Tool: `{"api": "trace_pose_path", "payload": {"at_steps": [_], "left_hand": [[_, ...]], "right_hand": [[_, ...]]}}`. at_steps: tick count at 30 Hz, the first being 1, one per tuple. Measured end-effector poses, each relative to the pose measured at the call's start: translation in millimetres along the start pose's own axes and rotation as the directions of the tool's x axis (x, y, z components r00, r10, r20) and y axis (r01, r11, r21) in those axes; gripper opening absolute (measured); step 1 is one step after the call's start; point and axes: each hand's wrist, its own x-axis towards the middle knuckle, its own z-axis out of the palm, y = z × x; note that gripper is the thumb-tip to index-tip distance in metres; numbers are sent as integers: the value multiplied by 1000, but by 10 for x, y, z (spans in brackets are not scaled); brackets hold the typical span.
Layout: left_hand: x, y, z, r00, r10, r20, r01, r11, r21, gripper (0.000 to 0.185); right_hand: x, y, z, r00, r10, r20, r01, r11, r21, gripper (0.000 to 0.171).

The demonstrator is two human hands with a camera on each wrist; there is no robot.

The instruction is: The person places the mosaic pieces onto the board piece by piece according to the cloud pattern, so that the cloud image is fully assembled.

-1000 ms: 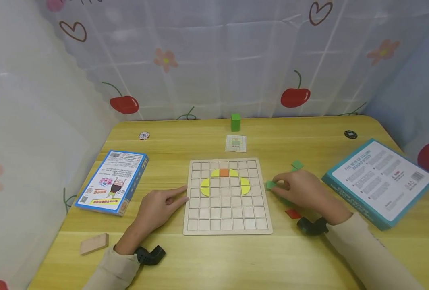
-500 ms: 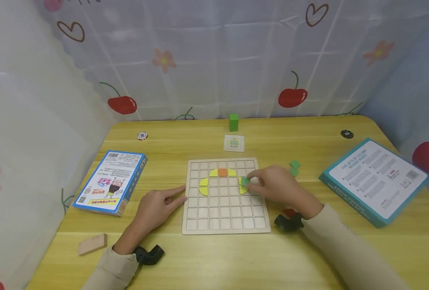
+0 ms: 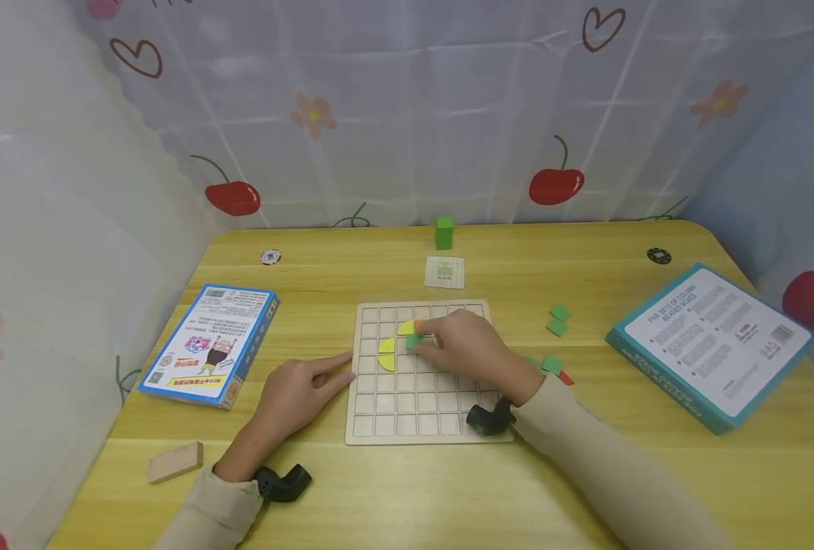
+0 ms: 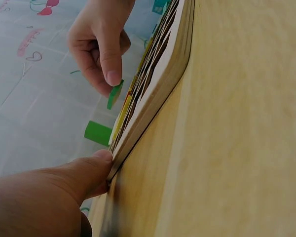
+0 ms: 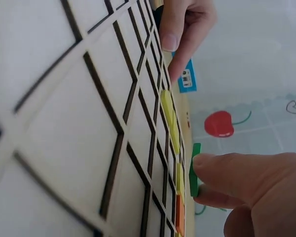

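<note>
A wooden grid board (image 3: 420,412) lies in the middle of the table. On it sit yellow quarter-round pieces (image 3: 387,354) and an orange square (image 3: 419,325), partly hidden by my right hand. My right hand (image 3: 458,345) pinches a green square tile (image 3: 413,342) just above the board's upper middle cells; the tile (image 5: 194,170) is held on edge between thumb and finger, seen also as the tile (image 4: 114,94). My left hand (image 3: 303,389) rests on the table, its fingers straight and one fingertip (image 4: 101,160) touching the board's left edge (image 4: 153,108).
Loose green tiles (image 3: 556,319) and a red one (image 3: 566,377) lie right of the board. A teal box (image 3: 712,344) sits at the right, a blue box (image 3: 210,355) at the left, a wooden block (image 3: 175,462) near the front left. A green cube (image 3: 444,232) and pattern card (image 3: 444,273) lie behind.
My right hand has carried the green tile leftward from beside the board's right edge to over its upper middle cells. My left hand has stayed at the board's left edge.
</note>
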Motion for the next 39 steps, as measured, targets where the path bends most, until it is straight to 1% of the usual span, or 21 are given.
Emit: {"api": "trace_pose_path", "payload": {"at_steps": [6,17,21,25,28,31,33,35,36,39], "left_hand": [[0,0,2,1000,-17,24,16,1000,10,40],[9,11,-12,999,-23,25,23,1000,13,39],[7,11,-12,999,-24,25,24,1000,11,39],[3,9,-5,999,-20,25,19,1000,8,39],[2,8,1,1000,-12,18,12,1000,5,39],[7,6,4,1000,-1,9,1,1000,4,39],[10,5,4,1000,5,6,-5,1000,7,39],[12,1,4,1000,8,2,-8,1000,12,39],[12,-2,4,1000,7,2,-8,1000,17,39],[11,-8,6,1000,8,-4,-8,1000,25,39]], "right_hand": [[65,-74,102,1000,-8,16,9,999,-32,23],[65,-54,179,998,-30,-48,27,999,-45,18],[58,-26,212,999,-1,-54,1,1000,-10,21],[-25,25,205,998,46,-54,-44,999,31,24],[-138,78,160,994,66,-86,-60,996,71,23],[-285,133,105,989,67,-135,-49,990,133,19],[-397,173,81,981,70,-181,-38,984,171,16],[-511,224,75,965,65,-255,-13,979,201,14],[-566,254,78,951,63,-302,1,978,209,13],[-726,349,92,897,51,-439,49,976,213,11]]}}
